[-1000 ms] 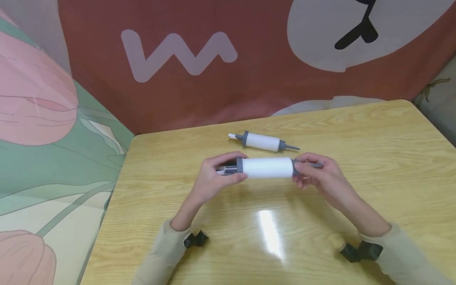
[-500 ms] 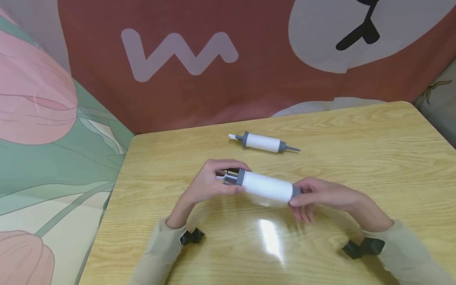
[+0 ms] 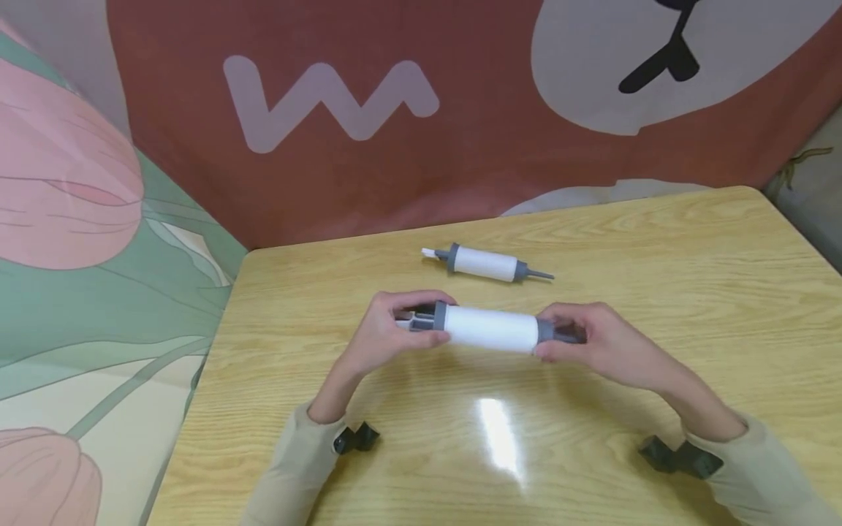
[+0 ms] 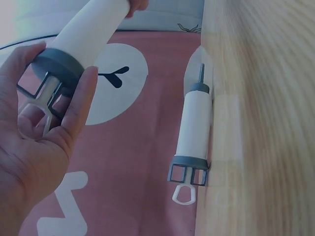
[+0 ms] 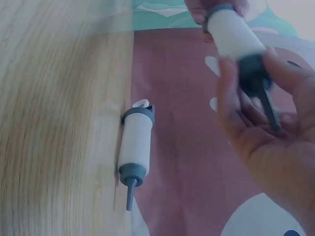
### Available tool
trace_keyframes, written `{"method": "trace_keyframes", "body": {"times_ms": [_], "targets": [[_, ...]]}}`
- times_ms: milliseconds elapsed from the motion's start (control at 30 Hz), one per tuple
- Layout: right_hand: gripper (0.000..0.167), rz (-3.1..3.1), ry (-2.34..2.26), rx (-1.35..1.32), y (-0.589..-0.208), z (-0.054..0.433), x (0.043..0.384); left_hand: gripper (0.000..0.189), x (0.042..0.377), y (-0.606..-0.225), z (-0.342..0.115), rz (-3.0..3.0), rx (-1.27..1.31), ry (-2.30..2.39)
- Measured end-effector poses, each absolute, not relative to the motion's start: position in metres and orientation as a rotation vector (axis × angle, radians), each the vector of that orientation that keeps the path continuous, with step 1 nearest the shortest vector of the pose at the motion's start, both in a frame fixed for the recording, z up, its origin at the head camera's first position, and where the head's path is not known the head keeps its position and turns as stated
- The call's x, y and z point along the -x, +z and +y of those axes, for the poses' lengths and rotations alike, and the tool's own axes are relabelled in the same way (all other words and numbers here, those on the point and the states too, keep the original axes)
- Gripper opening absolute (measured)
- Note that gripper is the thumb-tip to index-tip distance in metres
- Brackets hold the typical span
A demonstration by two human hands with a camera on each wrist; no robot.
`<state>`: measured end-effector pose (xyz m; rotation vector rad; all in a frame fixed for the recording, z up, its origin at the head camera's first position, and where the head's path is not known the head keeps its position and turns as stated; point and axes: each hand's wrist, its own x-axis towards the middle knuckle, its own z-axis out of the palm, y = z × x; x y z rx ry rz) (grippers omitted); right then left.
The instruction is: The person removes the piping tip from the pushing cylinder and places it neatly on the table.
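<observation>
Above the table, both hands hold a white balloon pump [image 3: 490, 329] with grey ends, its barrel lying almost level from left to right. My left hand [image 3: 388, 325] grips the grey collar at the handle end, thumb on one side and fingers on the other. Inside that palm sits the white ring handle [image 4: 44, 103] with its grey frame. At the opposite end my right hand [image 3: 601, 343] holds the grey nozzle cap between thumb and fingers. The thin nozzle [image 5: 268, 108] points into the right palm.
A second pump of the same kind [image 3: 487, 263] lies on the wood-grain table [image 3: 316, 292], beyond the held one, its nozzle to the right. Behind the table's far edge hangs a red printed cloth [image 3: 368, 183]. Black wrist cameras [image 3: 680, 458] sit at both sleeves.
The held pump's nozzle end dips toward the body, then rises most of the way back. My right hand shifts its grip around the nozzle cap. My left hand keeps hold of the collar.
</observation>
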<state>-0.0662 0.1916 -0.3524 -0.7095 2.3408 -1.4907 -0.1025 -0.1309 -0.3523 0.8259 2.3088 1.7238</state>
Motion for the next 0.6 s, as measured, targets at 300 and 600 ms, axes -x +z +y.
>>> {"method": "trace_keyframes", "body": {"times_ms": [300,600], "targets": [[0.021,2.392,-1.163,0.891,-0.357,0.19,0.068,0.034,0.098,-0.353,-0.125,2.303,-0.898,1.646],[0.02,2.77,-0.901,1.141,-0.365,0.183,0.063,0.033,0.095,-0.354,-0.119,2.396,-0.827,1.662]]}}
